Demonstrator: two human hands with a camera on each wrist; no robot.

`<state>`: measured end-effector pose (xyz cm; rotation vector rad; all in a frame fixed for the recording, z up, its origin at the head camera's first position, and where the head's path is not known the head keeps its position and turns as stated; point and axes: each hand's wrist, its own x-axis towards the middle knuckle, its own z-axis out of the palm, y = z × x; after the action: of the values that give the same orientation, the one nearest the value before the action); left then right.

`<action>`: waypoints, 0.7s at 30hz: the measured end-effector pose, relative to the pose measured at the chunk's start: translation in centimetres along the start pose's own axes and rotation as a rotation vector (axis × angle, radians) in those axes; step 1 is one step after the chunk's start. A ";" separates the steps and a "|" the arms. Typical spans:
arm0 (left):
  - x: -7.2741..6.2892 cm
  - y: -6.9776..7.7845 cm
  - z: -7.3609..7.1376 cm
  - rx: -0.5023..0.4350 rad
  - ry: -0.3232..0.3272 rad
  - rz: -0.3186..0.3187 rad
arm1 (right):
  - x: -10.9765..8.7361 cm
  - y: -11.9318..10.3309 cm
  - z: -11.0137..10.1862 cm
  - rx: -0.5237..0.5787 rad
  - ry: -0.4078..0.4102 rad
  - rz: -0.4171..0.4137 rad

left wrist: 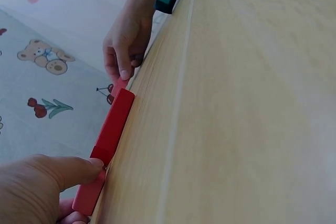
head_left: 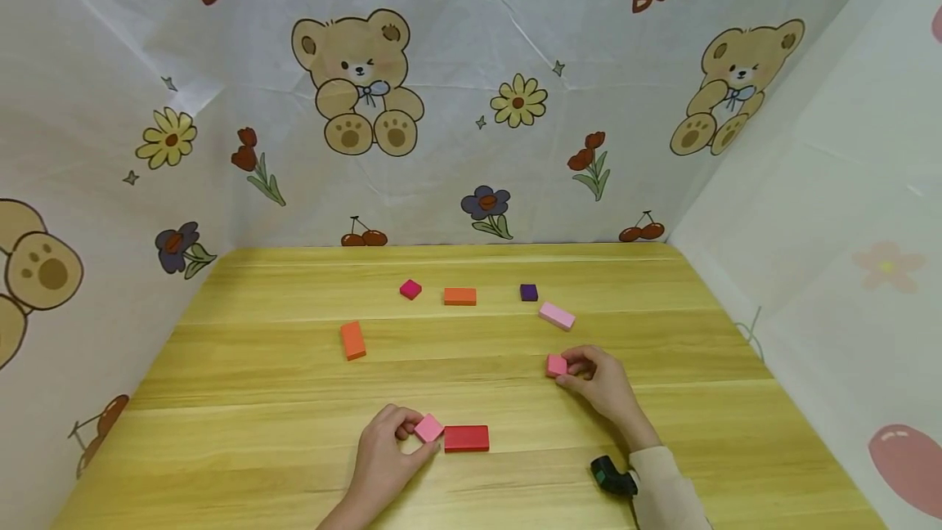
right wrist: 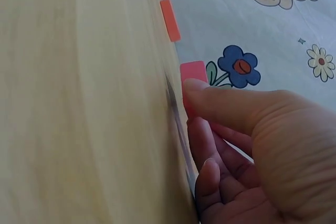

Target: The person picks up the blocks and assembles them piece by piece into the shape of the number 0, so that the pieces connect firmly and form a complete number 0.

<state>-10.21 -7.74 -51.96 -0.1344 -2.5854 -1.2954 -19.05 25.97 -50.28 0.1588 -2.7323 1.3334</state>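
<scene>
Head view: the left hand (head_left: 386,448) is over the near part of the counter (head_left: 272,464), its grip pinching the left pink cube (head_left: 429,428) between thumb and fingers. That cube looks equal-sided from above, so it shows no long axis; it sits turned, one corner pointing right at the far left corner of the red block (head_left: 467,438). Whether the two touch is hard to tell. The red block's long axis runs left to right. Farther away and to the right, the right hand (head_left: 599,383), in a cream sleeve (head_left: 666,493), has its grip pinching the right pink cube (head_left: 556,366), which sits nearly square to the counter. Beyond it, the pale pink bar (head_left: 557,316) slants from far left to near right. Along the far side lie a purple cube (head_left: 528,293), an orange block (head_left: 459,297) lengthwise left to right, and a magenta cube (head_left: 410,289) turned cornerwise. At left, a second orange block (head_left: 353,340) runs near to far, its far end leaning slightly left.

Left wrist view: the thumb presses the left pink cube, and the red block stretches lengthwise away toward the right hand.

Right wrist view: thumb and fingertips hold the right pink cube.
</scene>
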 end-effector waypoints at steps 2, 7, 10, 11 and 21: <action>0.0 0.0 0.0 -0.003 0.000 -0.003 | -0.2 -0.3 0.1 0.032 -0.007 0.009; 0.0 0.0 0.0 -0.008 -0.006 -0.009 | -0.9 -1.5 0.7 0.077 -0.037 0.031; 0.0 0.0 0.0 -0.009 -0.009 -0.009 | -1.4 -2.1 1.3 0.089 -0.060 0.047; 0.0 0.0 0.0 -0.010 -0.009 -0.009 | -1.5 -2.3 1.5 0.092 -0.069 0.047; 0.0 0.0 0.0 -0.011 -0.003 -0.005 | -2.7 -4.2 2.7 0.129 -0.173 -0.009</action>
<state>-10.19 -7.75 -51.91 -0.1324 -2.5832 -1.3117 -15.87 21.39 -48.98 0.3101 -2.7773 1.5632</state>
